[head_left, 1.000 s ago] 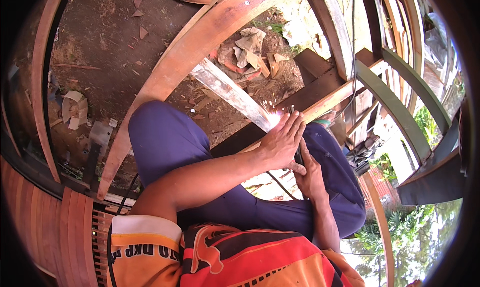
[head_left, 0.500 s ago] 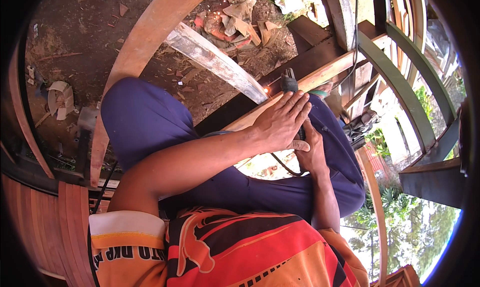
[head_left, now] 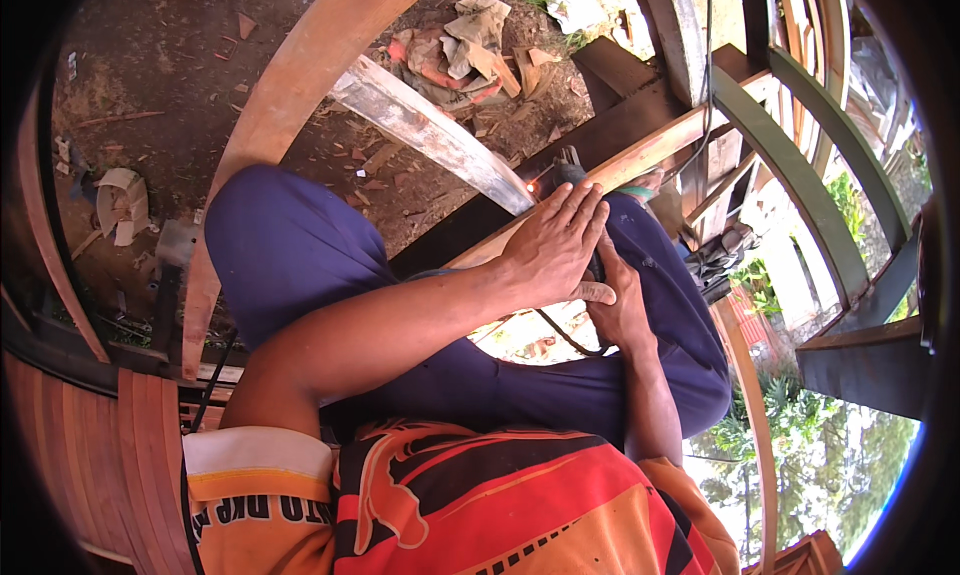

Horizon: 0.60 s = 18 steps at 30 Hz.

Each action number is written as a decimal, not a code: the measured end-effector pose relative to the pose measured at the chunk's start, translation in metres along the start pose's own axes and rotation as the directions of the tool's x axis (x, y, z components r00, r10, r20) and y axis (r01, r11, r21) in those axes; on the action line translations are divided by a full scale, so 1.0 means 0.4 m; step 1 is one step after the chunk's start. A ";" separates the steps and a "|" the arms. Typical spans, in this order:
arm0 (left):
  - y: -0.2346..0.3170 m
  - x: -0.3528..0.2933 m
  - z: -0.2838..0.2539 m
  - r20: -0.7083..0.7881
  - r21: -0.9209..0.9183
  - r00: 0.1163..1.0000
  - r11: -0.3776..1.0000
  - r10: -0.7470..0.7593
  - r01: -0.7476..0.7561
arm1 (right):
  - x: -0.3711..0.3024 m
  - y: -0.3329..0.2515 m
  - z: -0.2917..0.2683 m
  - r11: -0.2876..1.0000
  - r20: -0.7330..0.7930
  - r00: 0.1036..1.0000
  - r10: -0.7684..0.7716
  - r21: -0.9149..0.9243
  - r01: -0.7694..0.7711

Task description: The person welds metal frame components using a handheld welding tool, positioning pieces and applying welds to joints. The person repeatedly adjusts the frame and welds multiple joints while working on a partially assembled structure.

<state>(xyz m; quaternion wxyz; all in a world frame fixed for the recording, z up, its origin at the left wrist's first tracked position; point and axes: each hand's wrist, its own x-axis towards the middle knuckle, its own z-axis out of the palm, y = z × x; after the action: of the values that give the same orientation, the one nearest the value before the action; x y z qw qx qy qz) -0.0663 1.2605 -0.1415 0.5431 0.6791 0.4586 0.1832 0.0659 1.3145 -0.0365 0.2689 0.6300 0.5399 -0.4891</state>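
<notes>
My right hand (head_left: 622, 300) wraps round the black handle of a welding electrode holder (head_left: 570, 172); its cable loops below my wrist. The holder's jaws stick out beyond my fingertips. My left hand (head_left: 548, 245) lies flat over the handle, fingers straight and side by side, thumb across toward the right hand, hiding much of the grip. A small orange glow (head_left: 533, 187) burns just left of the jaws. It sits where a pale, weathered bar (head_left: 435, 130) meets a dark beam (head_left: 460, 223). The thin electrode is hard to make out.
A curved brown rib (head_left: 290, 95) crosses at left. Green curved metal bars (head_left: 800, 165) stand at right. A light-edged beam (head_left: 650, 158) runs diagonally past my knees. Crumpled rags and scraps (head_left: 470, 50) lie on the dirt ground. Reddish slats (head_left: 80, 455) are at lower left.
The holder's jaws and both hands have shifted slightly left and down. The glow has moved a little with them, and the flying sparks near the rags no longer show.
</notes>
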 end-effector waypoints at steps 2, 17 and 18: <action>-0.002 0.001 -0.004 0.014 0.003 1.000 1.000 -0.009 0.009 | 0.002 -0.009 -0.002 1.000 0.018 0.999 0.030 0.003 -0.030; -0.037 0.029 -0.028 0.092 0.078 0.986 0.988 -0.138 0.131 | 0.008 0.011 0.015 0.998 -0.001 0.999 -0.047 -0.040 0.047; -0.038 0.029 -0.025 0.082 0.062 0.986 0.989 -0.143 0.138 | 0.007 0.012 0.012 0.998 0.003 0.999 -0.043 -0.045 0.044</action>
<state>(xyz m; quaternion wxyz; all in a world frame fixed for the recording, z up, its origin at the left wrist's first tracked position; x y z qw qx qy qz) -0.0743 1.2754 -0.1548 0.5546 0.6674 0.4864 0.1021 0.0686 1.3102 -0.0416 0.2731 0.6113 0.5642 -0.4831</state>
